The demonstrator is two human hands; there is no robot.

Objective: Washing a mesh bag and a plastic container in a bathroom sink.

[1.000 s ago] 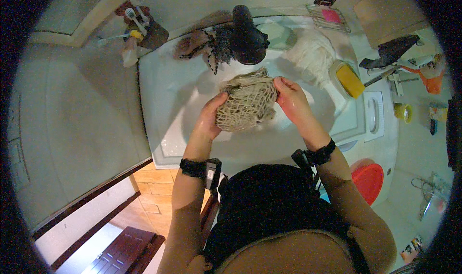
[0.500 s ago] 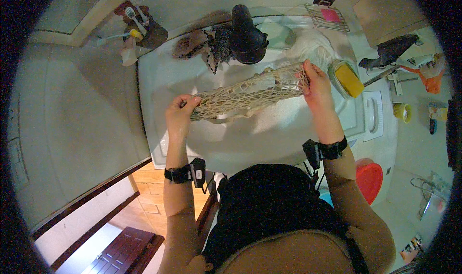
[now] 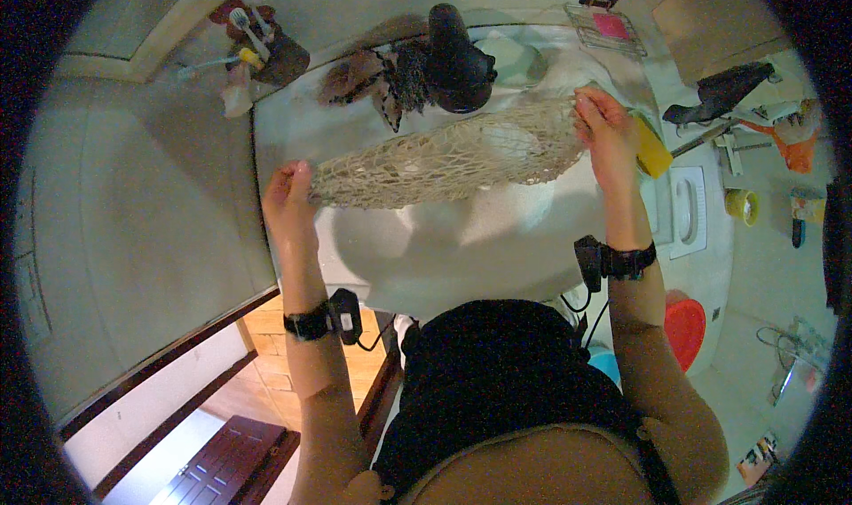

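A beige open-mesh net, perhaps a net bag, stretches sideways above the white sink. My left hand pinches its left end between thumb and fingers. Its other end is held by my right hand, a little higher and farther away. Between the hands the mesh hangs spread, its holes showing the basin below. Close beyond my right hand lies a yellow sponge-like block, partly covered by the hand. A black faucet stands behind the net.
Left of the faucet lies a patterned cloth item. A pale green dish-like object sits to its right. Toothbrushes in a dark cup are at the back left, a wire rack at the back right, and a red basin at lower right.
My hands have moved apart, left hand leftward and right hand rightward and slightly away. The net is now pulled longer and its mesh spread wider.
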